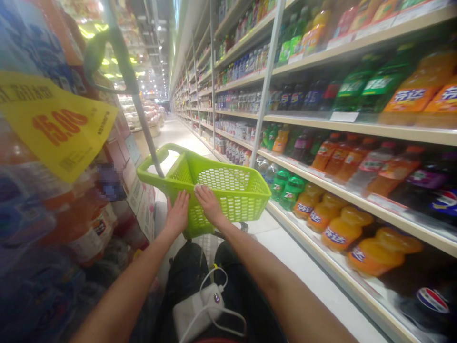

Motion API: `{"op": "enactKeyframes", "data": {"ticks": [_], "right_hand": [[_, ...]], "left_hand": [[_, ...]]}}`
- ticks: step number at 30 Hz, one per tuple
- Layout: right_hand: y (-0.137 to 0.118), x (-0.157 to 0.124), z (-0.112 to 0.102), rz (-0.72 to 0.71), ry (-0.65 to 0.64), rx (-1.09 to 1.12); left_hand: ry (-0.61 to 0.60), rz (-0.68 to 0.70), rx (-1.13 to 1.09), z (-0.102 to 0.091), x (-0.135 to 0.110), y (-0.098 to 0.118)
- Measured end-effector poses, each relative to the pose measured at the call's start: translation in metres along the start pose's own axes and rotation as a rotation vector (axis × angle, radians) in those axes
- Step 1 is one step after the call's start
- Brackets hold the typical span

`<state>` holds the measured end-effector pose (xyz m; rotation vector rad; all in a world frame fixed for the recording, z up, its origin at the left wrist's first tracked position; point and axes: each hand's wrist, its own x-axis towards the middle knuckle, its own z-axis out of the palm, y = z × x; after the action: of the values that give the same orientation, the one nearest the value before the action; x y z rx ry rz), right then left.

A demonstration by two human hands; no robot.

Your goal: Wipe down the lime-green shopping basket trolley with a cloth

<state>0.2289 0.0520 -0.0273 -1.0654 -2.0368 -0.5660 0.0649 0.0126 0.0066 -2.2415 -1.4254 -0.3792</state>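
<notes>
A lime-green plastic shopping basket (228,190) with perforated walls stands in the aisle, its long grey pull handle (143,119) raised and leaning to the upper left. My left hand (177,212) lies against the near side of the basket, fingers stretched upward and close together. Just right of it, my right hand (210,205) rests with extended fingers on the same wall, fingertips near the rim. Something whitish shows at those fingertips, too small to make out. What I can see of the basket's inside holds no goods. Below my arms hangs a white power bank (198,309) with a white cable.
Shelves of soda bottles (339,228) line the right side, orange ones lowest. At left, stacked drink bottles (89,233) stand beneath a yellow price sign (59,124) reading 15.00. Pale tiled floor (174,126) runs down the aisle between them.
</notes>
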Motion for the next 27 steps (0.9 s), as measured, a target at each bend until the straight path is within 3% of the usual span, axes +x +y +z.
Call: {"op": "enactKeyframes", "data": {"ticks": [8,11,15,18,27], "right_hand": [[0.001,-0.068,0.023,-0.002,-0.146,0.006],[0.004,-0.064,0.014,0.002,-0.115,0.023],[0.017,-0.037,-0.006,0.071,-0.004,0.011],[0.028,-0.031,-0.012,0.094,-0.003,0.004],[0.032,-0.096,0.004,0.099,-0.115,-0.023]], "left_hand": [[-0.084,0.099,0.004,0.012,-0.005,0.023],[-0.100,0.105,0.000,0.012,-0.002,0.030],[-0.082,0.058,0.009,0.005,0.010,0.034],[-0.068,0.049,0.015,0.001,0.018,0.037],[-0.131,0.177,0.000,0.008,0.015,0.064]]}}
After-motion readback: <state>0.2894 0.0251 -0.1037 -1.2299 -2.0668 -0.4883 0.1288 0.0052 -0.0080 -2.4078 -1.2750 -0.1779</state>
